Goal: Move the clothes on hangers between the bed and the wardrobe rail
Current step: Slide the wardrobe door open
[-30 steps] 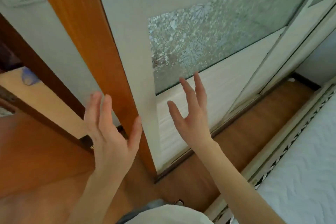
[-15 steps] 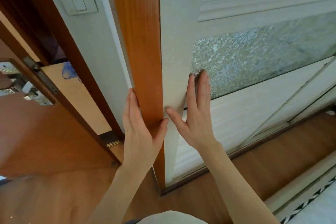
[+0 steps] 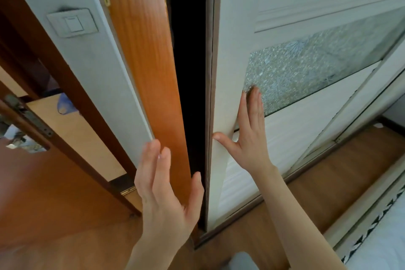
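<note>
Where it was shut, wardrobe door now ajar, right hand flat against it; left hand open, empty

A single wide-angle view looks from the person's head, forward and steeply down, so the verticals lean and fan outward. It stands close to the wardrobe: the sliding door and the wooden side panel fill the upper middle, with the dark gap between them running almost straight up the frame. Both hands reach in from the bottom edge, the left hand low at centre, the right hand higher. The floor shows below, the bed only at the lower right corner, a switch upper left.
</note>
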